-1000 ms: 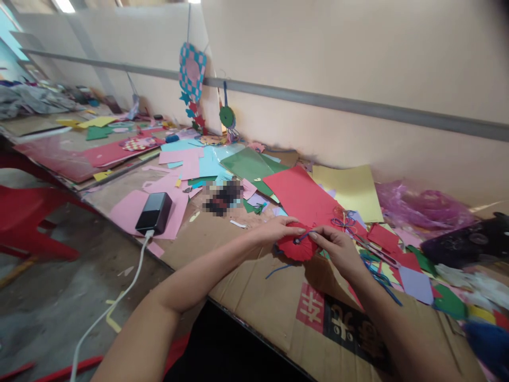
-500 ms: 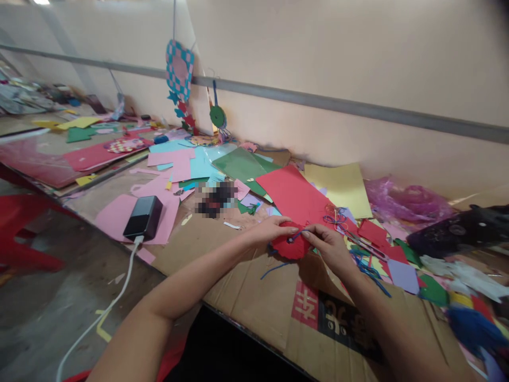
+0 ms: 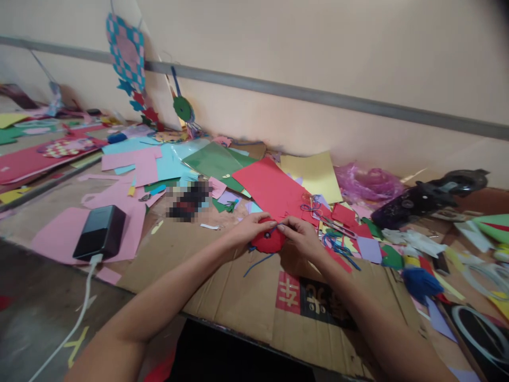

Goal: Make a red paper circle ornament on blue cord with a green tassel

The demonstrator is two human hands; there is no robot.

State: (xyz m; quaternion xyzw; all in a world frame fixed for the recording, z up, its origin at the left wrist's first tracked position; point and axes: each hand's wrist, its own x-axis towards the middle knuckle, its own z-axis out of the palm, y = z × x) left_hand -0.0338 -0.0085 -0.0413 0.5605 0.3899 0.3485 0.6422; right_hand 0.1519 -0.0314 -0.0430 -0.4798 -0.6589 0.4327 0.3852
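My left hand (image 3: 248, 229) and my right hand (image 3: 301, 236) meet over a small round red paper piece (image 3: 268, 242) at the middle of the cardboard-covered table (image 3: 222, 297). The left fingers hold its upper edge. My right thumb and finger pinch a blue string (image 3: 257, 261) at the piece's top; the string's loose end trails down onto the cardboard. A large red paper sheet (image 3: 267, 187) lies just behind the hands.
Coloured paper sheets and scraps cover the table: pink (image 3: 135, 164), green (image 3: 214, 159), yellow (image 3: 314, 172). A black power bank (image 3: 99, 239) with a white cable lies at the left. Blue yarn (image 3: 419, 281), a black tool (image 3: 417, 204) and pink plastic (image 3: 368, 183) sit right. Woven paper decorations (image 3: 127, 50) hang on the wall.
The view has swung to the right, so more of the right table shows. Both hands stay on the red piece, the right fingers closer to its top with the string.
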